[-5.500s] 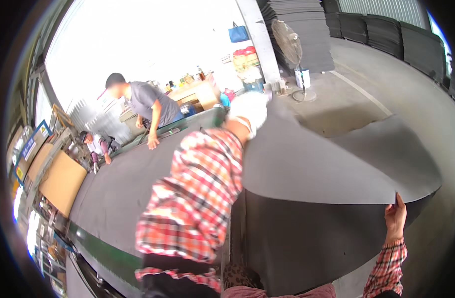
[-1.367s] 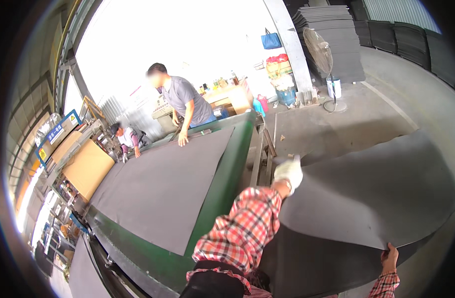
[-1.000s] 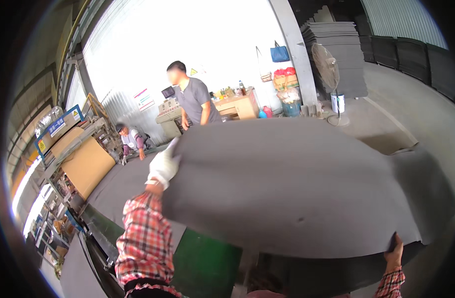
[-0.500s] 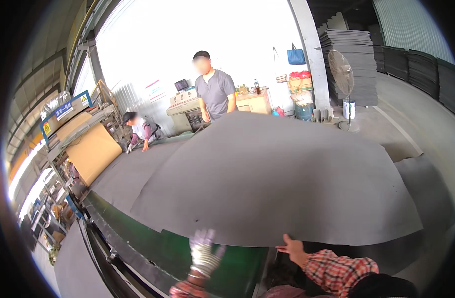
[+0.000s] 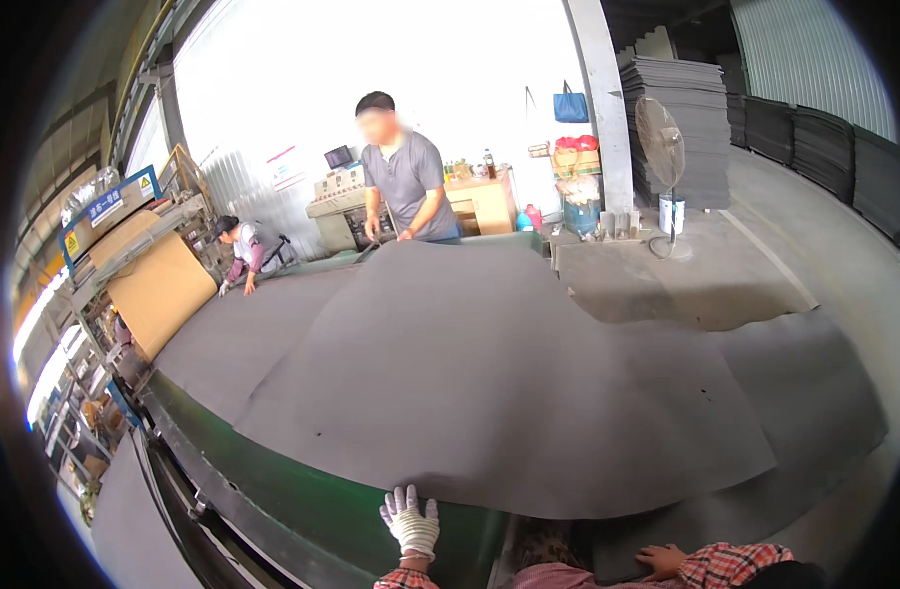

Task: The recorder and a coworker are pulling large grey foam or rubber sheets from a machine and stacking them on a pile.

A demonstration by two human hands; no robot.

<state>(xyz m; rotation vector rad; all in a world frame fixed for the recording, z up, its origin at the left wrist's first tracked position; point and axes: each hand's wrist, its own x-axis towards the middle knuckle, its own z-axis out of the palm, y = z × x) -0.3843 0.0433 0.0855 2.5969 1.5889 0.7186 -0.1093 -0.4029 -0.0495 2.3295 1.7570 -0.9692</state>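
Where L fingers (image 5: 400,499) end, sheet (image 5: 489,393) — nr edge

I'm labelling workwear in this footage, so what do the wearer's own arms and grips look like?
The left grip wears a whitish knit glove with greyer fingers; the right grip is bare. The left sleeve and right sleeve are both plaid in red, white and black, with dark fabric beyond the plaid on the right.

White-gloved left hand (image 5: 410,524), red plaid sleeves (image 5: 733,563)
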